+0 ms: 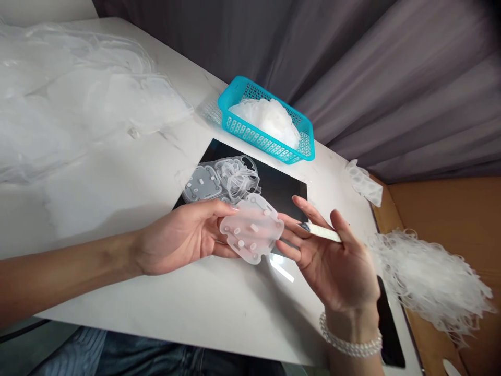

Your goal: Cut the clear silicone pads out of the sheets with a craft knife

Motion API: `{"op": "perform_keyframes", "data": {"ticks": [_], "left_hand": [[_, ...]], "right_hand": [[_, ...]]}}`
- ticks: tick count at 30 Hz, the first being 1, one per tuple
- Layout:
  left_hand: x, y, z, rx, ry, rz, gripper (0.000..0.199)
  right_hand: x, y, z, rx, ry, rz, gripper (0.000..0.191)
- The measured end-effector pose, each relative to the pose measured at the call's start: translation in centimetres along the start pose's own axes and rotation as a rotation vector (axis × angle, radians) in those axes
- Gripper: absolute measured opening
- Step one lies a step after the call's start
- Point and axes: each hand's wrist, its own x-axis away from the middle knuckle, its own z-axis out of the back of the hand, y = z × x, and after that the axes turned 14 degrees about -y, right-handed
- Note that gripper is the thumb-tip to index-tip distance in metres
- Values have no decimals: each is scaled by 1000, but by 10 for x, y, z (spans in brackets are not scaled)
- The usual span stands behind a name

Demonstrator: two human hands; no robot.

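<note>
My left hand (195,230) is closed on the left edge of a translucent, frosted silicone sheet (252,230), thumb on top and fingers beneath. The sheet has a scalloped outline, small slots and raised white nubs. My right hand (329,250) is palm up, its fingertips at the sheet's right edge. Between its thumb and fingers lies a white pen-like tool with a dark pointed tip (323,231), the tip toward the sheet. Beyond my hands, similar silicone sheets (201,183) and a tangle of thin clear trimmings (239,180) lie on a black mat (279,185).
A turquoise basket (254,137) with a whitish translucent heap stands behind the mat. Clear plastic bags or sheets (78,99) cover the left. At right are a pile of stringy trimmings (434,282), a black phone-like slab (389,329) and a small translucent piece (364,183) near the table edge.
</note>
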Motion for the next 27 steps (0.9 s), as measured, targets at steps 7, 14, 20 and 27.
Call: {"op": "perform_keyframes", "data": {"ticks": [7, 14, 20, 27], "left_hand": [[0, -1, 0, 5, -1, 36, 50], [0, -1, 6, 74, 97, 3, 42], [3, 12, 16, -337, 342, -125, 43], [4, 24, 24, -1154, 559, -115, 32]], "right_hand": [[-1, 0, 0, -52, 6, -41, 54], [-3, -8, 3, 28, 117, 16, 48], [-45, -56, 32, 324, 323, 662, 41], [-150, -88, 66, 640, 367, 779, 43]]}}
